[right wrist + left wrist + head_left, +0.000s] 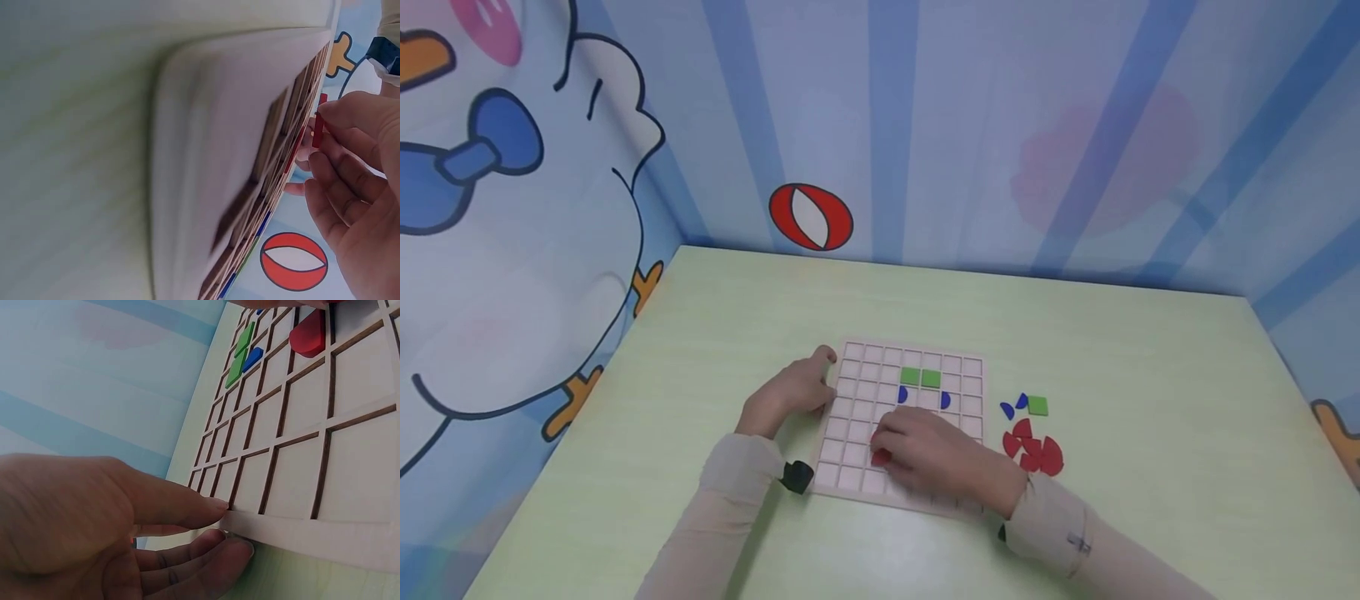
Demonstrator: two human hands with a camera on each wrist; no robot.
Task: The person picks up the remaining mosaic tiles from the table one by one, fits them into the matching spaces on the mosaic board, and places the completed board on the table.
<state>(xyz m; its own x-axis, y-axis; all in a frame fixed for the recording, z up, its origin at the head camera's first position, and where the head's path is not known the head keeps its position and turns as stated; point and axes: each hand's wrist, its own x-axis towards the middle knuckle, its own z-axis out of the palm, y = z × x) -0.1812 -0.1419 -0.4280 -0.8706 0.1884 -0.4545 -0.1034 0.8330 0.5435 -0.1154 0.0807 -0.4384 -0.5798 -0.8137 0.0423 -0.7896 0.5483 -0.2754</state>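
The right hand (928, 454) hangs over the near half of the board, thumb and index finger pinching a thin red piece (319, 122), the remaining fingers loosely bent. The right wrist view shows this piece nearly edge-on, its long axis running roughly along the board's surface; whether it touches the board cannot be told. A second, round-sided red piece (308, 335) lies on the board close under that hand, to the right of the left hand.

The left hand (793, 392) holds the left edge of the pale grid board (859, 432), one fingertip on top of the rim and the other fingers lower, against its side.

Farther out on the board, beyond the right hand, two green squares (921, 377) sit side by side, with a blue half-disc (903, 394) and another blue half-disc (946, 400) just on their near side.

Right of the board, nearer the right hand than the left, lies a loose cluster of red pieces (1033, 448). On its far side are two small blue pieces (1007, 410) and a single green square (1037, 406), all on the pale green table (1150, 417).
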